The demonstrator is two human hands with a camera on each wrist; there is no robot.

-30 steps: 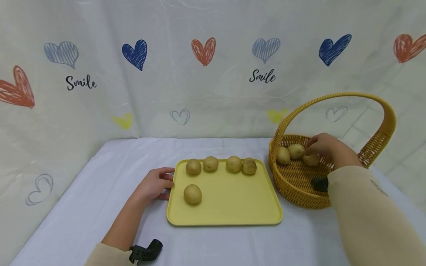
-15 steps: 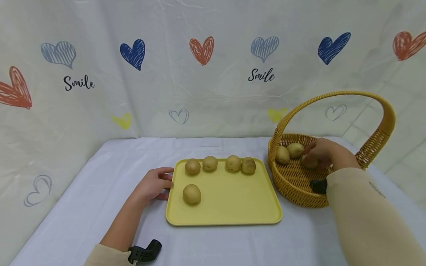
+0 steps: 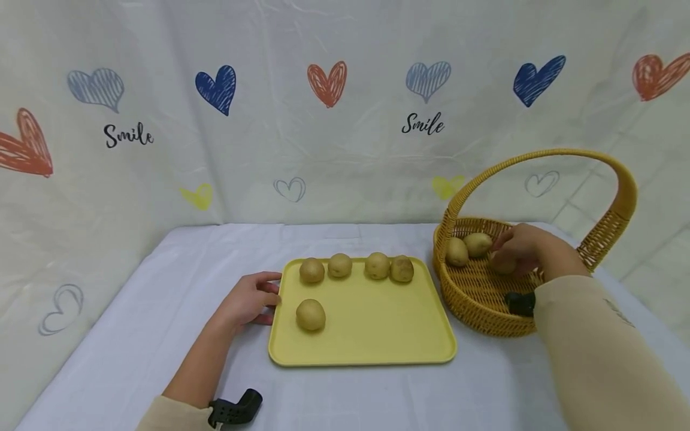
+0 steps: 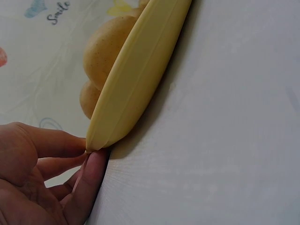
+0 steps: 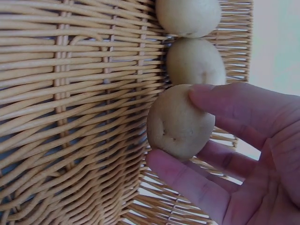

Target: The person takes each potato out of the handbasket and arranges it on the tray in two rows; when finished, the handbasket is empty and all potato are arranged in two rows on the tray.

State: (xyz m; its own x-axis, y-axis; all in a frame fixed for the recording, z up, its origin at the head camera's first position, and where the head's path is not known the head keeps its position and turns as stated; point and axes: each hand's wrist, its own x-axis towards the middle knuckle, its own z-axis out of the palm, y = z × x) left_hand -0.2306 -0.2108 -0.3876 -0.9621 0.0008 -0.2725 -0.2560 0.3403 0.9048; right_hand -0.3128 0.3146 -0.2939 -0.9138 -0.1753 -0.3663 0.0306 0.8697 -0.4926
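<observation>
In the head view my left hand (image 3: pixel 249 300) is at the left edge of a yellow rectangular tray (image 3: pixel 372 323). The left wrist view has its thumb and a finger pinching the tray's rim (image 4: pixel 126 93). My right hand (image 3: pixel 530 248) reaches into a wicker basket (image 3: pixel 480 320) on the right and holds a potato (image 5: pixel 180 124) between thumb and fingers, low over the woven bottom. Two more potatoes lie beside it, one potato (image 3: pixel 457 252) at the basket's left wall and another potato (image 3: pixel 477 244) at the back.
Several potatoes lie on the tray: a row along its back edge, including a potato (image 3: pixel 311 270) at the left end, and a single potato (image 3: pixel 310 315) nearer the front left. The basket's tall arched handle (image 3: pixel 560 153) rises over my right forearm. A white cloth (image 3: pixel 345 398) covers the table.
My right hand has lowered slightly in the basket and its fingers have closed round the potato. The left hand and the tray stay where they were.
</observation>
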